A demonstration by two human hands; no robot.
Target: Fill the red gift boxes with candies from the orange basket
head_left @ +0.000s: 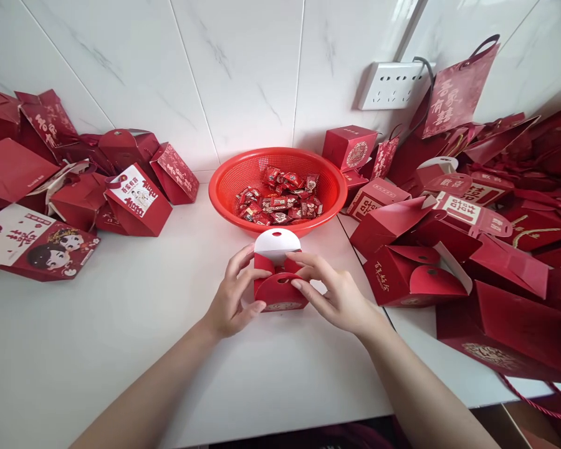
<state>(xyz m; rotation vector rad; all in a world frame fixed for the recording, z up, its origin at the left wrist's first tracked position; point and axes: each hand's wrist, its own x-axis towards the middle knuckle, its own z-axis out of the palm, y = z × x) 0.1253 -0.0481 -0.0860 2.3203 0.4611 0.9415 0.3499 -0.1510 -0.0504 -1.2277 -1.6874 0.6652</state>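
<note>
Head view: our left hand [231, 304] grips the small red box [283, 305] just beside the basket [234, 174], our right hand [339, 300] its front flap [272, 289]; we're likely closing it, so next the flaps need aligning.

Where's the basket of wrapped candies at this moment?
In the head view, the red basket stands near centre before the tiled wall, just beyond the open box between left hand and right hand.
</note>
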